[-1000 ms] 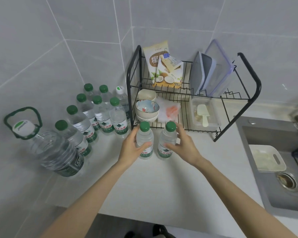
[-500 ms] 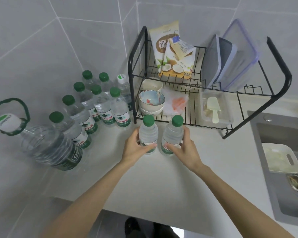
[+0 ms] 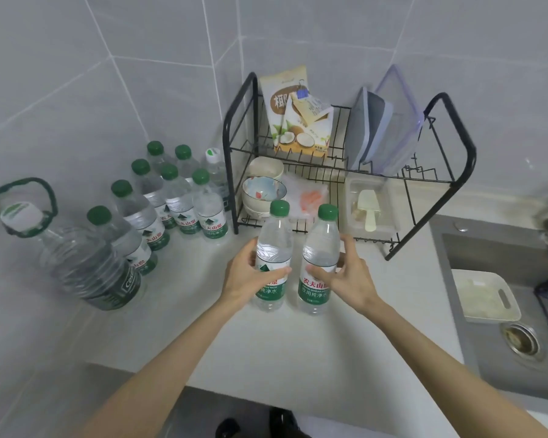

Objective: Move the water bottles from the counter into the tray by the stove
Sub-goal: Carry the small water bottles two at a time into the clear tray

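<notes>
Two clear water bottles with green caps are held upright just above the white counter (image 3: pixel 266 349). My left hand (image 3: pixel 249 278) is wrapped around the left bottle (image 3: pixel 274 238). My right hand (image 3: pixel 345 276) grips the right bottle (image 3: pixel 321 245). Several more green-capped bottles (image 3: pixel 178 203) stand in a cluster against the left wall. No stove or stove-side tray is in view.
A large jug (image 3: pixel 76 260) with a green handle stands at the far left. A black wire dish rack (image 3: pixel 345 175) behind the bottles holds bowls, snack bags and containers. At the right, a sink (image 3: pixel 503 358) holds a white tray (image 3: pixel 484 295).
Both hands closed on the two bottles and lifted them toward me, away from the rack. The camera view shifted.
</notes>
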Demonstrator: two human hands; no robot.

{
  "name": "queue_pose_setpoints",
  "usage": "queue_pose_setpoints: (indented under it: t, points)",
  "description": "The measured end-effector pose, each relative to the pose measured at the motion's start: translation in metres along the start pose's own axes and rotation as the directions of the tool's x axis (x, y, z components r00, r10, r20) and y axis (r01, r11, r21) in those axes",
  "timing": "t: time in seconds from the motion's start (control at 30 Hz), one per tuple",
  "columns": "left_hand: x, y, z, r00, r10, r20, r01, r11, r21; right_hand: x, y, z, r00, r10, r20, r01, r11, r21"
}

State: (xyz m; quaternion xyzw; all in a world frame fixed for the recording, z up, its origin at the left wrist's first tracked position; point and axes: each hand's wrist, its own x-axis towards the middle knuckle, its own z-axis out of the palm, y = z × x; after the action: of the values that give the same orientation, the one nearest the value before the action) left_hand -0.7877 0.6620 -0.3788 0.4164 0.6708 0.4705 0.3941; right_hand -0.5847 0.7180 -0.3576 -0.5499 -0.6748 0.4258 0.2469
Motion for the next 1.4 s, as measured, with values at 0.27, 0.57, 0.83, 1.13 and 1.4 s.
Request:
queue_pose_setpoints:
  t: [0.27,0.57,0.83,1.13,1.4]
  points:
    - [-0.023,0.029,0.012,0.995,0.066,0.077,-0.067,0.998,0.010,-0.054,-0.015,-0.031,0.994,0.010,-0.107,-0.007,1.000,0.022]
    - [-0.060,0.067,0.010,0.944,0.168,0.284,-0.182,0.983,0.024,-0.143,-0.025,-0.042,0.933,0.114,-0.342,-0.068,0.987,0.143]
    - [-0.104,0.097,0.059,0.824,0.247,0.511,-0.303,0.953,0.027,-0.228,-0.014,-0.076,0.806,0.211,-0.553,-0.097,0.969,0.228]
    - [-0.168,0.137,0.168,0.613,0.305,0.729,-0.395,0.917,-0.051,-0.326,0.027,-0.146,0.613,0.296,-0.733,-0.123,0.952,0.281]
    - [-0.264,0.164,0.290,0.400,0.351,0.846,-0.445,0.882,-0.156,-0.439,0.081,-0.218,0.410,0.375,-0.831,-0.126,0.926,0.356]
